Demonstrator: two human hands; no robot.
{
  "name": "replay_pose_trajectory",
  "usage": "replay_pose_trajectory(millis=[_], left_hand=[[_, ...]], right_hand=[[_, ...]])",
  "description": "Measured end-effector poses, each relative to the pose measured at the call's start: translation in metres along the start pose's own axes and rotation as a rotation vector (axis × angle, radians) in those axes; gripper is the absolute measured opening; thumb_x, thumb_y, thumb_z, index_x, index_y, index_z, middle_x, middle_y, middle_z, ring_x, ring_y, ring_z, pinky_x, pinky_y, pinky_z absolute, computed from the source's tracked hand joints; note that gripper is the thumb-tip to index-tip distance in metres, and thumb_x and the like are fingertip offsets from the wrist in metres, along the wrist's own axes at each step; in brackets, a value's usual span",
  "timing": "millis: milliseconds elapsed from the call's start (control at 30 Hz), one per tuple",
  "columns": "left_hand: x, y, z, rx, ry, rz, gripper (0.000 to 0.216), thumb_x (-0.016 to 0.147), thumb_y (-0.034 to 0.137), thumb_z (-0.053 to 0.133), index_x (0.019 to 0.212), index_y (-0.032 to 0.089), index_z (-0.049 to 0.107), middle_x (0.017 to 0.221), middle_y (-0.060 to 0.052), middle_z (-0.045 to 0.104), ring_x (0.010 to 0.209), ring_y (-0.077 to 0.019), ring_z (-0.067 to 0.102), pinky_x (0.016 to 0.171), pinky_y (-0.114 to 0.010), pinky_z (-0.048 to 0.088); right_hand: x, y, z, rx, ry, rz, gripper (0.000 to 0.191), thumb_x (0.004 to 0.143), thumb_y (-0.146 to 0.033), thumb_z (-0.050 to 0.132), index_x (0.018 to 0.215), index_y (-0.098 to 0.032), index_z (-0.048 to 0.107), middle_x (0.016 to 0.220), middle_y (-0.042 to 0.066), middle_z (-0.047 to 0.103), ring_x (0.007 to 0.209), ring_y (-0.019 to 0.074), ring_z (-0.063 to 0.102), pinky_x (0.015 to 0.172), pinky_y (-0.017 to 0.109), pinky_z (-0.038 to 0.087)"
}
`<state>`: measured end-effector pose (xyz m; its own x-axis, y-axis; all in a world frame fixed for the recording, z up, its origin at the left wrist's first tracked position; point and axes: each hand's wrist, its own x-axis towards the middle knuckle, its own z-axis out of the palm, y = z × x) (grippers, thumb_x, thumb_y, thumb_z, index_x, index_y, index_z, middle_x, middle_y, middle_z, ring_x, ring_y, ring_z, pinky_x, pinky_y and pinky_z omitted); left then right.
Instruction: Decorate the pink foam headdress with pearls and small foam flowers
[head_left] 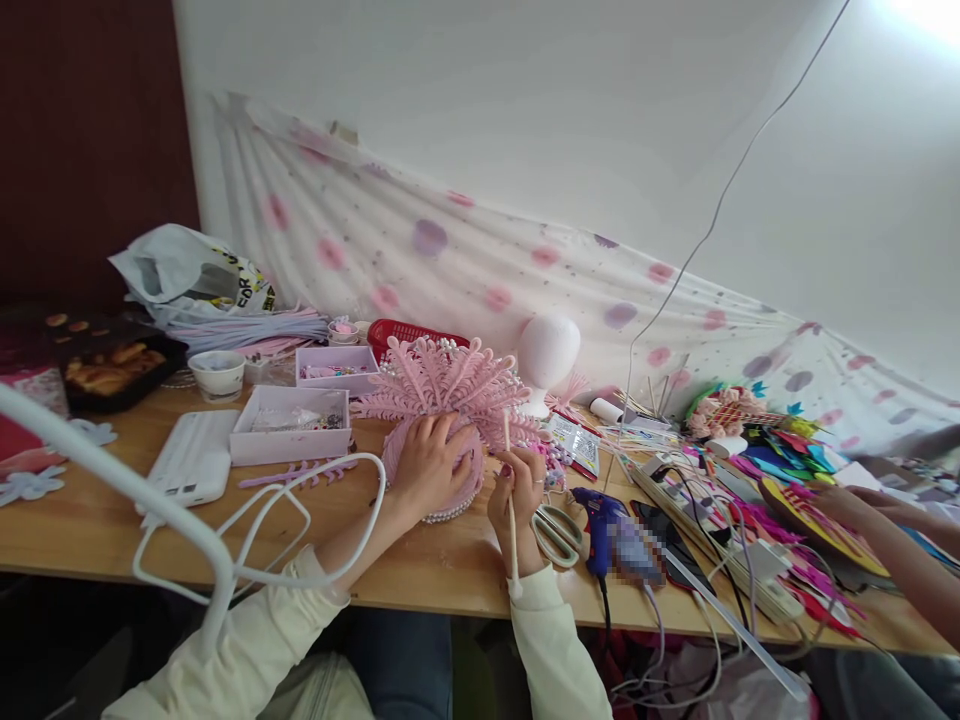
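A pink headdress of fuzzy, feather-like sprays (442,375) with pearl beads stands on the table in front of me. Its round pink base (394,455) is edged with a string of pearls. My left hand (437,462) lies over that base, fingers curled onto it, gripping it. Just right of the base, my right hand (519,490) pinches a thin pale stick (513,545) that is held nearly upright. The stick's lower end is thicker and white. Whether its upper end touches the sprays I cannot tell. Green-handled scissors (557,535) lie beside my right hand.
White boxes of beads (291,447) and a power bank (187,458) are at left. A white cable loops over my left forearm. Right stand a blue glue gun (598,525), power strip (765,590) and a co-worker's hands (840,510). A white foam head (550,350) is behind.
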<state>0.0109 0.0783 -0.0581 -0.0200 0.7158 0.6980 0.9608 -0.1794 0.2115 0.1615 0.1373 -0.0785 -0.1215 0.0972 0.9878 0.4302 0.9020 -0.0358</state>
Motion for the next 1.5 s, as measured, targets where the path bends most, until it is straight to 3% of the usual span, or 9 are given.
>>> replay_pose_trajectory(millis=[200, 400, 533, 767, 1000, 1200, 1500], left_hand=[[0.009, 0.006, -0.01, 0.118, -0.093, 0.001, 0.039, 0.091, 0.033, 0.054, 0.127, 0.02, 0.061, 0.127, -0.013, 0.061, 0.11, -0.0317, 0.051, 0.091, -0.048, 0.044], [0.021, 0.013, -0.018, 0.222, -0.164, 0.013, 0.035, 0.091, 0.04, 0.052, 0.116, 0.019, 0.066, 0.12, -0.013, 0.062, 0.108, -0.0335, 0.051, 0.083, -0.048, 0.043], [0.028, 0.016, -0.023, 0.239, -0.206, -0.017, 0.034, 0.088, 0.043, 0.057, 0.11, 0.018, 0.067, 0.119, -0.014, 0.061, 0.111, -0.0347, 0.051, 0.083, -0.047, 0.043], [0.027, 0.015, -0.025, 0.244, -0.219, -0.018, 0.047, 0.085, 0.05, 0.062, 0.121, 0.02, 0.065, 0.12, -0.014, 0.06, 0.111, -0.0343, 0.051, 0.088, -0.047, 0.042], [0.028, 0.009, -0.02, 0.269, -0.19, 0.015, 0.05, 0.083, 0.051, 0.064, 0.122, 0.02, 0.067, 0.116, -0.014, 0.061, 0.107, -0.0342, 0.051, 0.088, -0.048, 0.043], [0.023, -0.001, -0.019, 0.233, -0.148, 0.037, 0.048, 0.085, 0.045, 0.062, 0.125, 0.019, 0.065, 0.112, -0.012, 0.062, 0.105, -0.0309, 0.052, 0.092, -0.044, 0.044], [0.034, 0.007, -0.026, 0.387, -0.254, 0.082, 0.052, 0.086, 0.045, 0.06, 0.135, 0.028, 0.061, 0.109, -0.012, 0.054, 0.105, -0.0321, 0.049, 0.085, -0.043, 0.045]], right_hand=[[0.004, 0.013, 0.0, -0.142, 0.233, 0.093, 0.024, 0.102, -0.027, 0.041, 0.119, -0.023, 0.057, 0.115, 0.01, 0.06, 0.111, 0.0269, 0.057, 0.092, 0.048, 0.045], [0.018, 0.024, 0.0, -0.253, 0.307, 0.197, 0.01, 0.096, -0.023, 0.055, 0.105, -0.021, 0.058, 0.104, 0.008, 0.06, 0.102, 0.0243, 0.057, 0.089, 0.046, 0.047], [0.034, 0.033, 0.011, -0.151, 0.266, 0.177, 0.011, 0.093, -0.018, 0.055, 0.102, -0.022, 0.058, 0.102, 0.007, 0.056, 0.101, 0.0226, 0.056, 0.088, 0.043, 0.049], [0.062, 0.046, 0.031, -0.066, 0.252, 0.155, 0.016, 0.092, -0.014, 0.049, 0.089, -0.024, 0.061, 0.097, 0.003, 0.053, 0.095, 0.0189, 0.057, 0.085, 0.038, 0.05], [0.051, 0.052, 0.032, -0.009, 0.329, 0.154, 0.015, 0.092, -0.012, 0.052, 0.094, -0.025, 0.059, 0.096, 0.003, 0.054, 0.093, 0.0193, 0.056, 0.082, 0.036, 0.05], [0.051, 0.055, 0.023, 0.037, 0.309, 0.179, 0.012, 0.092, -0.016, 0.059, 0.097, -0.025, 0.055, 0.102, 0.005, 0.055, 0.095, 0.019, 0.059, 0.077, 0.033, 0.054], [0.052, 0.054, 0.022, 0.01, 0.247, 0.181, 0.01, 0.093, -0.015, 0.054, 0.096, -0.025, 0.055, 0.102, 0.006, 0.056, 0.095, 0.0208, 0.06, 0.078, 0.035, 0.055]])
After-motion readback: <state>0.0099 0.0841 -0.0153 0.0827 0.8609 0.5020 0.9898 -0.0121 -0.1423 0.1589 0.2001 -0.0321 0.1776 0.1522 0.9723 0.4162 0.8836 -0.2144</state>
